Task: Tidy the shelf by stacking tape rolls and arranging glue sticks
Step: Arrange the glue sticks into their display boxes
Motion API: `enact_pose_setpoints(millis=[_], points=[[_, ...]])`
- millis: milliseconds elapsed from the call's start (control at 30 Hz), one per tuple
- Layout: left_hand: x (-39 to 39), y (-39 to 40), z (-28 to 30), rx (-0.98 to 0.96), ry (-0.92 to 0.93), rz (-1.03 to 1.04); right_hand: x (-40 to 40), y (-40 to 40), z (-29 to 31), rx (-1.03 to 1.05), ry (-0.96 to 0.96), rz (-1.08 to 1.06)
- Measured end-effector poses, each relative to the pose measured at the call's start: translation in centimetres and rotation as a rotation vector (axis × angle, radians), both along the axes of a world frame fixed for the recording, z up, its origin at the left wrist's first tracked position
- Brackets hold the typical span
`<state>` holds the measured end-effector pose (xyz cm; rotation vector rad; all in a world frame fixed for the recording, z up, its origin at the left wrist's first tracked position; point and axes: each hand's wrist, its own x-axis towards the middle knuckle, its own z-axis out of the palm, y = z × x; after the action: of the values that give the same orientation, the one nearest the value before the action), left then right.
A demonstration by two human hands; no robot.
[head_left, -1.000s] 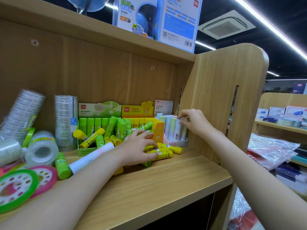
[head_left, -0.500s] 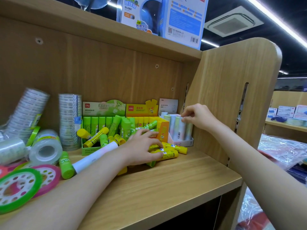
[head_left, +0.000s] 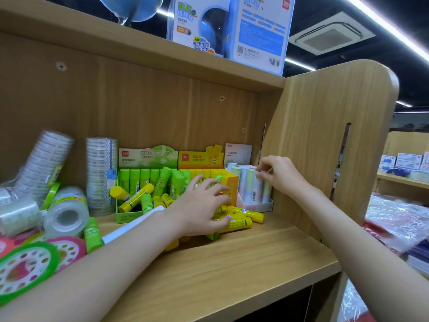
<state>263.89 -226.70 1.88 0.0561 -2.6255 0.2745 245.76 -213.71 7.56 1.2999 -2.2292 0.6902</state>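
My left hand (head_left: pixel 202 208) lies over a heap of loose yellow glue sticks (head_left: pixel 241 223) in front of the orange glue box (head_left: pixel 229 184), fingers curled down onto them. My right hand (head_left: pixel 278 174) pinches the top of a pastel glue stick (head_left: pixel 256 189) standing in the white box (head_left: pixel 257 206) at the shelf's right end. Green glue sticks (head_left: pixel 137 178) stand in the green box (head_left: pixel 126 216), with loose ones lying across it. Two stacks of clear tape rolls (head_left: pixel 101 175) rise on the left, one of them leaning (head_left: pixel 45 159).
Loose clear tape rolls (head_left: pixel 66 213) and pink and green rolls (head_left: pixel 27 268) lie at the left. A green glue stick (head_left: pixel 92 234) lies beside them. The wooden side panel (head_left: pixel 325 147) closes the shelf on the right. Globe boxes (head_left: pixel 228 29) stand on the board above.
The view has shifted slightly closer. My right hand stays on the pastel stick's top; my left hand's fingers have spread a little over the yellow sticks.
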Motion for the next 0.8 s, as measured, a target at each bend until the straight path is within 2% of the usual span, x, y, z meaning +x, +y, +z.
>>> enact_pose_setpoints(millis=[100,233,333,500,667,800], points=[[-1.0,-0.2,0.3,-0.024,0.036,-0.049,-0.1,-0.2,-1.5,-0.083,0.052,0.009],[-2.3,-0.5,-0.1,0.048,-0.019,-0.038,-0.2,-1.4,-2.8,-0.205,0.154,-0.016],[-2.6,-0.6,-0.1,0.080,-0.096,-0.008,-0.6,-1.6,-2.8,-0.212,0.219,-0.090],[-2.6,-0.6,-0.1,0.097,-0.099,-0.012,-0.8,-1.8,-3.1,-0.206,0.250,-0.167],[-2.5,-0.6,0.0,0.115,-0.106,-0.018,-1.3,-1.6,-3.9,-0.378,0.232,-0.040],[-2.5,-0.6,-0.1,0.116,-0.097,-0.024,-1.3,-1.8,-3.9,-0.412,0.235,-0.001]])
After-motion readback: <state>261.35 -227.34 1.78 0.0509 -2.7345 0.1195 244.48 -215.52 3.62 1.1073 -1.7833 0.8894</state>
